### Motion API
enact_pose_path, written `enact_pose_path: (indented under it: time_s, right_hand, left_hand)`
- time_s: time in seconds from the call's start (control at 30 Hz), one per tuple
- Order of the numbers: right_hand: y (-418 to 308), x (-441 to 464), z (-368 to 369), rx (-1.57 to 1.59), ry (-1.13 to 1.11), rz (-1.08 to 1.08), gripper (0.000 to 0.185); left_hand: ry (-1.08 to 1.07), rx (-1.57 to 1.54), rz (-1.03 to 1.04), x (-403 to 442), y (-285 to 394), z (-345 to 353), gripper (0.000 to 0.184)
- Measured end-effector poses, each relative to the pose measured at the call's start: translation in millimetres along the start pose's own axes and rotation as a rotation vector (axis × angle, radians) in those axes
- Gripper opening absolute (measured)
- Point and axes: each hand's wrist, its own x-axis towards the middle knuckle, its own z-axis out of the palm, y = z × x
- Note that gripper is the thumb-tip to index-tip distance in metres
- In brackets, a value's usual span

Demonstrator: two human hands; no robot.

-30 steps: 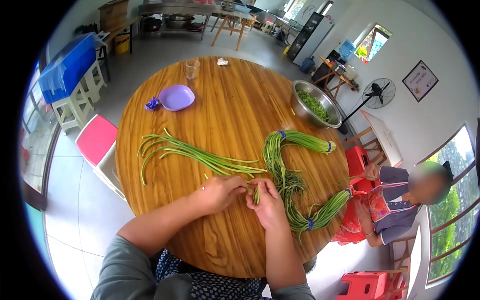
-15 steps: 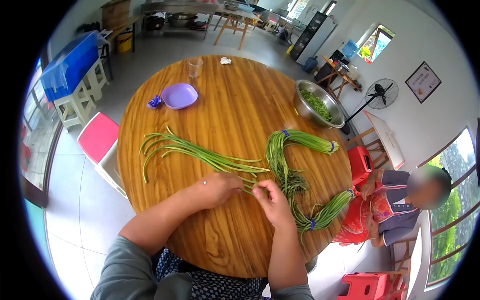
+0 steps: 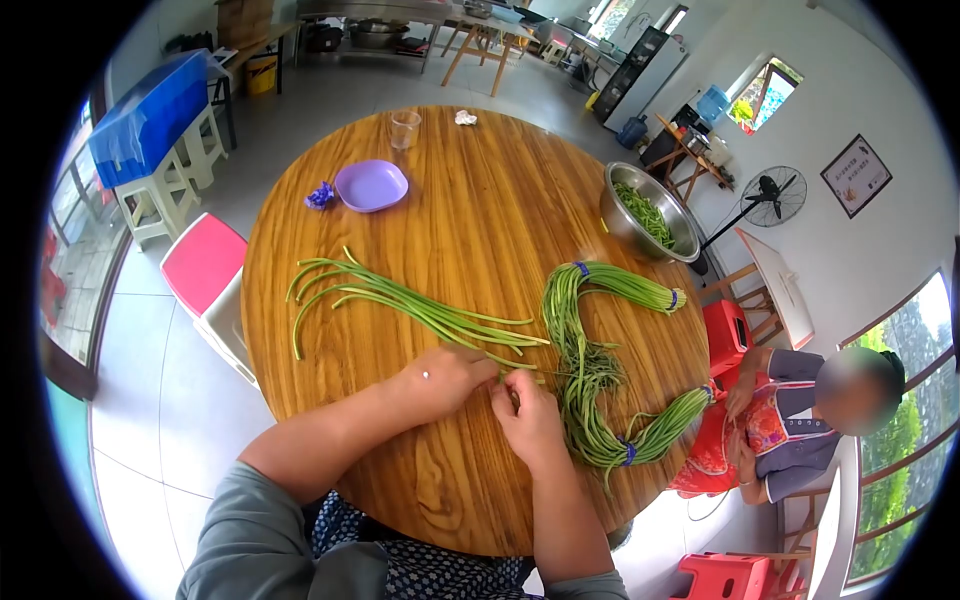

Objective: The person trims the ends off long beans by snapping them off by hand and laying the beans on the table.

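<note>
Near the table's front, my left hand (image 3: 450,380) is closed on green stems, whose ends poke out beside its fingertips. My right hand (image 3: 527,412) touches it at the fingertips, its fingers curled and pinched; what they hold is mostly hidden. Loose long green stems (image 3: 420,310) lie just beyond my left hand. To the right of my right hand, a large bundle of green stems (image 3: 567,320) curves across the wood, tied with blue bands, its thin tips darker and tangled in the middle.
On the round wooden table (image 3: 450,210) are a purple dish (image 3: 371,186), a purple-blue bunch (image 3: 320,196), a clear cup (image 3: 404,130), a crumpled white tissue (image 3: 465,118) and a steel bowl (image 3: 650,213) of cut green pieces. A person (image 3: 790,420) in a red apron sits at the right.
My hands parted slightly, then came together again at the fingertips. The other person's hands have drawn back toward the lap. The whole view has shifted slightly.
</note>
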Motion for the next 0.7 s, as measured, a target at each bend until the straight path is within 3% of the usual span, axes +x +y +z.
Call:
enact_pose_path:
  time_s: [0.07, 0.13, 0.2, 0.27, 0.33, 0.47, 0.57, 0.63, 0.7]
  right_hand:
    - [14, 6, 18, 0.011, 0.128, -0.071, 0.011]
    - [27, 12, 11, 0.002, 0.268, -0.149, 0.009]
    - [33, 21, -9, 0.887, 0.289, 0.307, 0.007]
    - [34, 15, -25, 1.113, 0.228, 0.225, 0.007]
    - [17, 7, -21, 1.284, 0.171, 0.290, 0.010]
    - [6, 9, -17, 1.332, -0.011, 0.368, 0.014]
    - [16, 8, -13, 1.334, -0.116, 0.382, 0.011]
    - [21, 6, -10, 1.074, -0.274, 0.261, 0.008]
    - [23, 5, -9, 1.111, -0.261, 0.264, 0.007]
  left_hand:
    - [0.100, 0.260, 0.006, -1, 15, 8, 0.018]
    - [0.120, 0.258, 0.011, 0, 30, 7, 0.019]
    - [0.148, 0.275, -0.003, 3, 38, 2, 0.020]
    - [0.131, -0.115, -0.128, 3, 39, -2, 0.020]
    - [0.109, -0.149, -0.181, 3, 28, -3, 0.023]
    - [-0.042, -0.204, -0.357, 3, 20, -3, 0.031]
    - [-0.049, -0.265, -0.312, 2, 22, -2, 0.034]
    - [-0.044, -0.291, -0.292, 0, 17, 2, 0.032]
    - [-0.040, -0.320, -0.269, -1, 15, 0, 0.031]
